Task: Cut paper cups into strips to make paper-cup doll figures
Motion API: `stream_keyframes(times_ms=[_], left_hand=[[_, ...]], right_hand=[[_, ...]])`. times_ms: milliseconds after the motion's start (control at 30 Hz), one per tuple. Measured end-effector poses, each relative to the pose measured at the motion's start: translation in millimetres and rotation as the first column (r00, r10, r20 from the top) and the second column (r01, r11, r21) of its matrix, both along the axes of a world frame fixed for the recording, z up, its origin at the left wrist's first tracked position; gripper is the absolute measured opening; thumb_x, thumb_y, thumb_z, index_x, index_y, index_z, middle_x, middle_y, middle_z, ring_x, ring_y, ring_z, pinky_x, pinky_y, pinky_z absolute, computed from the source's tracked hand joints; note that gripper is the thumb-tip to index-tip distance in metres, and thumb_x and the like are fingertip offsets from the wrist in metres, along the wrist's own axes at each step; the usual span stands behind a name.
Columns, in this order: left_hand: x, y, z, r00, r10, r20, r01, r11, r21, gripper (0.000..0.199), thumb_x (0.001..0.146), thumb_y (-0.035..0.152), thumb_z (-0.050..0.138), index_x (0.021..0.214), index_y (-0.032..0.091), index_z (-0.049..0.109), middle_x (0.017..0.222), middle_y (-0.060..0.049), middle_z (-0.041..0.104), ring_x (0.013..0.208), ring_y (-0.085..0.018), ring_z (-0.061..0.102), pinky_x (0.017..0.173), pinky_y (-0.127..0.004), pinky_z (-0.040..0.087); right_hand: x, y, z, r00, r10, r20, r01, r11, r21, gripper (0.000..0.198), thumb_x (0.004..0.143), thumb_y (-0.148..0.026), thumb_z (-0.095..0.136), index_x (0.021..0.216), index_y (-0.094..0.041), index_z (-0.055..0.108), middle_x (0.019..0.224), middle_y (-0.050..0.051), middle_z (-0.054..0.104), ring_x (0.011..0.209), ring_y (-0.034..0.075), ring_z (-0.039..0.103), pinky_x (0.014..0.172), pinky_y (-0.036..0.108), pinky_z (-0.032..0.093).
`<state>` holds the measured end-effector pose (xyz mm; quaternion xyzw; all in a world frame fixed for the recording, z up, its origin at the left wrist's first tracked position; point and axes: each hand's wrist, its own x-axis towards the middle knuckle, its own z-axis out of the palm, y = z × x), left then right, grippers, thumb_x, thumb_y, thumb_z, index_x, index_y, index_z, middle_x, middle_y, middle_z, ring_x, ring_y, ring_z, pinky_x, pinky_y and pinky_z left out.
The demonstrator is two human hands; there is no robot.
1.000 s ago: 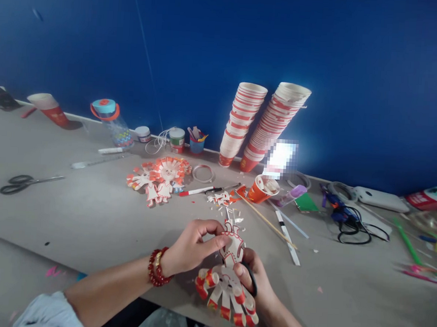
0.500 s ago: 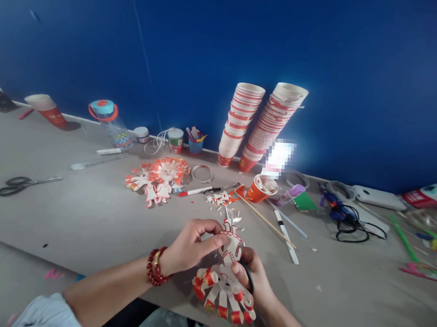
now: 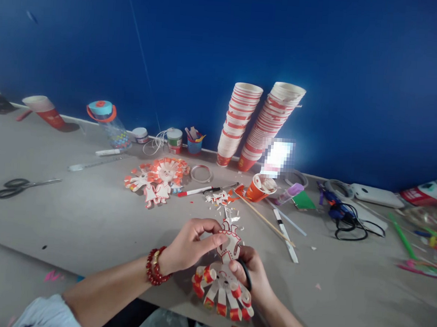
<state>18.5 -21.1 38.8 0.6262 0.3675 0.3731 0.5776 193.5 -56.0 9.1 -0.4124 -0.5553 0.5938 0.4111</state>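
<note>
My left hand (image 3: 194,246) pinches a white paper-cup doll (image 3: 230,245) by its body, thumb in front and fingers behind. The doll has red and dark outlines of a dress, and its head of curled red and white strips (image 3: 222,296) points toward me. Closed around the black handle of a pair of scissors (image 3: 247,275), my right hand (image 3: 256,277) sits against the doll's right side. Most of the blades are hidden behind the paper; a thin metal tip seems to show beyond it. Other finished-looking paper dolls (image 3: 163,179) lie farther back to the left.
Two tall stacks of paper cups (image 3: 239,123) lean near the blue wall. White scraps (image 3: 220,198), a wooden stick (image 3: 263,216) and markers (image 3: 286,235) lie beyond my hands. An orange cup (image 3: 259,188) holds scraps. Another pair of scissors (image 3: 26,185) and a bottle (image 3: 110,122) are at left.
The view has shifted very slightly. Both hands keep nearly the same place and hold on the doll and the scissors.
</note>
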Motion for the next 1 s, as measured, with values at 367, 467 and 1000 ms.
stream_keyframes(times_ms=[367, 467, 1000], left_hand=[[-1.3, 0.1, -1.7, 1.0, -0.006, -0.009, 0.006, 1.0, -0.008, 0.029, 0.087, 0.038, 0.055, 0.071, 0.014, 0.058, 0.07, -0.002, 0.056, 0.069, -0.013, 0.05, 0.065, -0.024, 0.039], [-1.5, 0.0, -1.3, 1.0, -0.014, -0.006, 0.014, 1.0, -0.011, 0.029, 0.088, 0.038, 0.054, 0.071, 0.014, 0.057, 0.07, -0.002, 0.055, 0.069, -0.013, 0.049, 0.065, -0.024, 0.038], [-3.3, 1.8, 6.4, 0.999, -0.03, -0.012, 0.031, 1.0, 0.003, 0.026, 0.088, 0.033, 0.052, 0.069, 0.015, 0.053, 0.065, 0.002, 0.044, 0.064, -0.011, 0.038, 0.061, -0.023, 0.033]], right_hand=[[0.1, 2.3, 2.1, 1.0, 0.003, 0.028, -0.004, 1.0, 0.013, 0.057, 0.068, -0.069, 0.063, 0.057, -0.014, 0.054, 0.054, -0.002, 0.04, 0.051, 0.01, 0.03, 0.045, 0.021, 0.026], [0.3, 2.9, 2.6, 0.999, 0.007, 0.047, -0.008, 1.0, 0.012, 0.057, 0.067, -0.069, 0.063, 0.057, -0.014, 0.054, 0.054, -0.002, 0.041, 0.051, 0.01, 0.032, 0.046, 0.021, 0.027], [6.2, 4.8, -0.8, 0.986, 0.012, 0.169, -0.02, 0.999, 0.047, 0.064, 0.065, -0.078, 0.057, 0.051, -0.017, 0.043, 0.052, -0.005, 0.031, 0.049, 0.009, 0.027, 0.043, 0.021, 0.02]])
